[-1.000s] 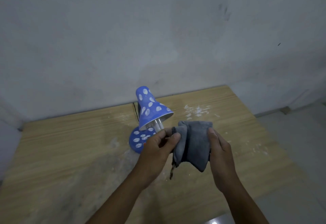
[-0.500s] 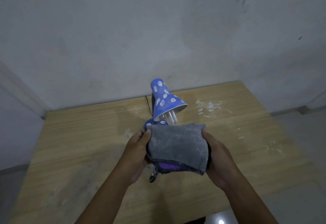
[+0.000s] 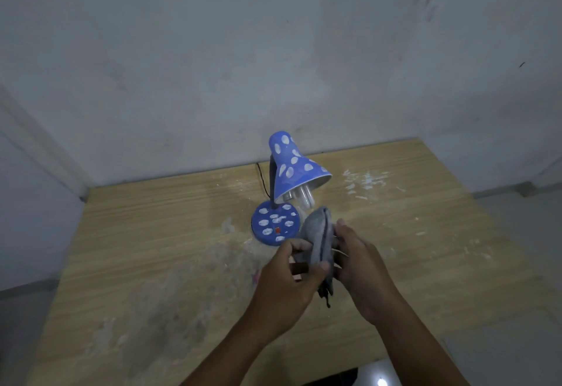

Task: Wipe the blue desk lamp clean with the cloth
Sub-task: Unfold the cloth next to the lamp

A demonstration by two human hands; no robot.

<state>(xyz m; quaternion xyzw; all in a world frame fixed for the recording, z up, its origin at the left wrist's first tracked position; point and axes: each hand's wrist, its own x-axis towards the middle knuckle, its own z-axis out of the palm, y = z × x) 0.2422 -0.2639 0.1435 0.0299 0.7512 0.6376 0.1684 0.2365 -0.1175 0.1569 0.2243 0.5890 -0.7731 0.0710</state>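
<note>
cloth (image 3: 316,238) (folded) between both hands

Your right hand (image 3: 360,264) sits behind the folded cloth (image 3: 317,238), so its fingertips and thumb are hidden from you. Your left hand (image 3: 287,282) covers the cloth's lower part. Beyond the grip, the cloth's tip blocks the near right edge of the lamp base (image 3: 275,224). Both forearms run off the bottom edge. The lamp's cord (image 3: 264,182) vanishes behind its neck.
</note>
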